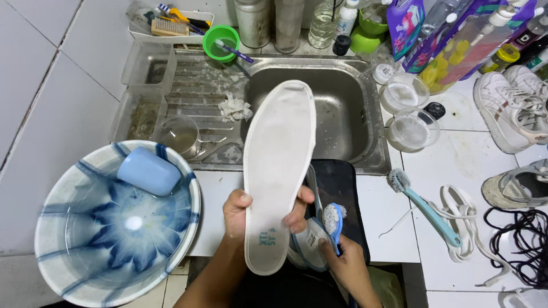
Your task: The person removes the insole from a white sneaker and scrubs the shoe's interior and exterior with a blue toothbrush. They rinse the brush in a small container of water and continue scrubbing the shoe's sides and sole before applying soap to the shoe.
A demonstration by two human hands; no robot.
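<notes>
White insole (pixel 278 171) pinched at heel end by left hand (pixel 238 212); right hand (pixel 345 263) clasping blue scrub brush (pixel 333 219); best kept steady over steel sink (pixel 365 122), bristles flat

white insole (pixel 279 165) — blue-and-white basin (pixel 114 228), pale blue cup (pixel 149 171).
</notes>
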